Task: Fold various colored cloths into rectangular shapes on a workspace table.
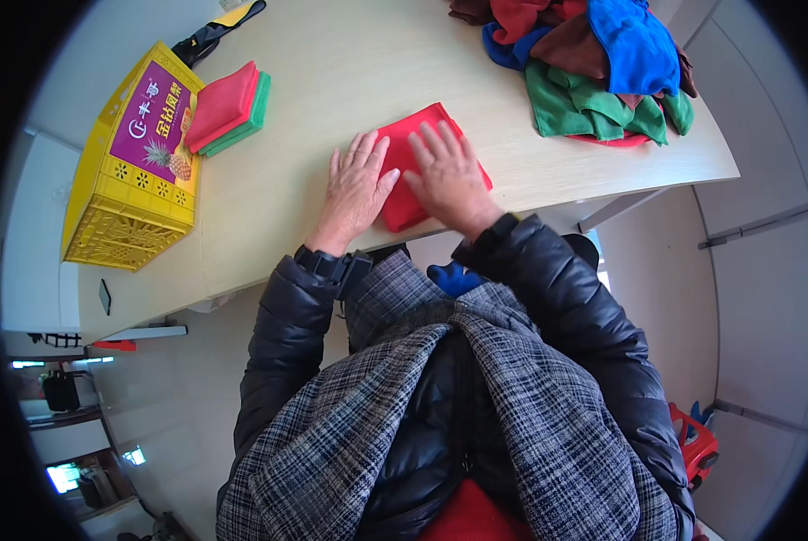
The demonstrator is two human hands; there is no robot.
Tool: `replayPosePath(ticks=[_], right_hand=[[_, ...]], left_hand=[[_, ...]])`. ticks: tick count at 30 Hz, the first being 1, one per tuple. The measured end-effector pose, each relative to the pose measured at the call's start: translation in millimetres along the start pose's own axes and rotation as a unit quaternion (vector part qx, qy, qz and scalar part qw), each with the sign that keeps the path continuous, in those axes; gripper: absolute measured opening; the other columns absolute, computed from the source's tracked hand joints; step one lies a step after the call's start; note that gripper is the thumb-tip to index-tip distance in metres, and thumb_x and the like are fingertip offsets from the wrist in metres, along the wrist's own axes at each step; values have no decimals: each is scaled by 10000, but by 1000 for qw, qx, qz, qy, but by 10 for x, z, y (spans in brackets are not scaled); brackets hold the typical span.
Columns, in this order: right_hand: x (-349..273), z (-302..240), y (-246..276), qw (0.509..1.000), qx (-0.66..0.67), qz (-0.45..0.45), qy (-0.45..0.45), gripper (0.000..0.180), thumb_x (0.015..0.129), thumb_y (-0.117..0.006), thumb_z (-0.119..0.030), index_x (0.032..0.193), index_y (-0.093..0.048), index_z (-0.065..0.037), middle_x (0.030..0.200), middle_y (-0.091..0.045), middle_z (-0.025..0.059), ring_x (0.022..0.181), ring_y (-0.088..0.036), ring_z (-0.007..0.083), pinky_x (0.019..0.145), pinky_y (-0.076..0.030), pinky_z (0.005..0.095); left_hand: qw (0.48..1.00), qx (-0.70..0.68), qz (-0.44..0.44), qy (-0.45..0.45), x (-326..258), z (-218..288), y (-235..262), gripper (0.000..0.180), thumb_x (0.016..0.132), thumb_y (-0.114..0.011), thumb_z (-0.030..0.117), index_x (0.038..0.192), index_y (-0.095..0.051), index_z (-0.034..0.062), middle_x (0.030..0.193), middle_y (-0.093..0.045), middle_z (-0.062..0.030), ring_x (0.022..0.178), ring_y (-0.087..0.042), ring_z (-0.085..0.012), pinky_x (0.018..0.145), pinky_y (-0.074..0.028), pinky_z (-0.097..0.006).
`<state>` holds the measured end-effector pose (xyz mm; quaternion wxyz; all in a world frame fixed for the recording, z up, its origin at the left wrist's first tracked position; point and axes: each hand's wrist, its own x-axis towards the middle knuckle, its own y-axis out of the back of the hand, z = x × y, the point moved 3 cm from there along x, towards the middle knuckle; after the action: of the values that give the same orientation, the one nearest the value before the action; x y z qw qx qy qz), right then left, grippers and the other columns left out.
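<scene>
A folded red cloth [406, 209] lies flat near the table's front edge, between and under my hands. My left hand [357, 191] rests at its left side, fingers stretched out, the fingertips by the cloth's edge. Across the cloth's upper right part lies my right hand [451, 176], flat with its fingers spread and slightly blurred. Neither hand grips anything. To the left, a folded red cloth [226, 101] sits on a folded green cloth [261, 106] in a small stack beside the yellow crate.
A yellow plastic crate [138, 212] with a purple pineapple label stands at the table's left. At the far right is a loose heap of green [593, 104], blue [634, 45], brown and red cloths. A black strap-like item [207, 41] lies behind the crate. The pale table [332, 63] ends just before my body.
</scene>
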<state>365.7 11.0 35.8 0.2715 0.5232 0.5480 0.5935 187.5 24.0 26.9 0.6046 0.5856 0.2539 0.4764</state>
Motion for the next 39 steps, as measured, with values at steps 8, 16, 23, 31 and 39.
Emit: replayPosePath(ticks=[8, 16, 23, 31, 39], right_hand=[[-99, 138, -235, 996, 69, -10, 55, 587, 1016, -494, -416, 1513, -434, -111, 1586, -382, 112, 1497, -280, 325, 1223, -199, 492], [196, 690, -180, 936, 311, -146, 83, 527, 1021, -500, -370, 1476, -471, -105, 1556, -425, 104, 1480, -314, 310, 1196, -274, 468], [283, 521, -280, 994, 24, -42, 101, 562, 1016, -479, -431, 1467, -481, -95, 1546, -439, 99, 1467, -336, 303, 1176, -296, 463], [207, 485, -309, 997, 26, -45, 59, 611, 1030, -434, -473, 1514, -423, -101, 1597, -370, 100, 1501, -274, 291, 1200, -259, 451], [190, 461, -304, 997, 29, -48, 44, 608, 1026, -419, -469, 1518, -414, -111, 1601, -360, 81, 1499, -279, 278, 1194, -252, 466]], left_hand=[[999, -8, -35, 14, 152, -57, -194, 596, 1047, -428, 418, 1528, -370, 71, 1571, -367, -174, 1467, -319, -331, 1198, -236, -497], [999, 22, 39, -6, -37, 332, 43, 591, 983, -568, 386, 1451, -470, 37, 1510, -437, -200, 1402, -397, -368, 1177, -268, -535], [993, 21, 77, -88, -202, 782, -114, 594, 895, -692, 293, 1368, -523, -25, 1415, -505, -218, 1352, -450, -371, 1164, -313, -515], [979, 166, 75, -90, -224, 885, -167, 453, 921, -572, 146, 1318, -534, -69, 1322, -556, -267, 1248, -547, -398, 1074, -450, -464], [964, 244, 45, -91, -281, 978, -140, 437, 914, -536, 96, 1307, -530, -96, 1299, -567, -284, 1200, -588, -397, 1017, -503, -438]])
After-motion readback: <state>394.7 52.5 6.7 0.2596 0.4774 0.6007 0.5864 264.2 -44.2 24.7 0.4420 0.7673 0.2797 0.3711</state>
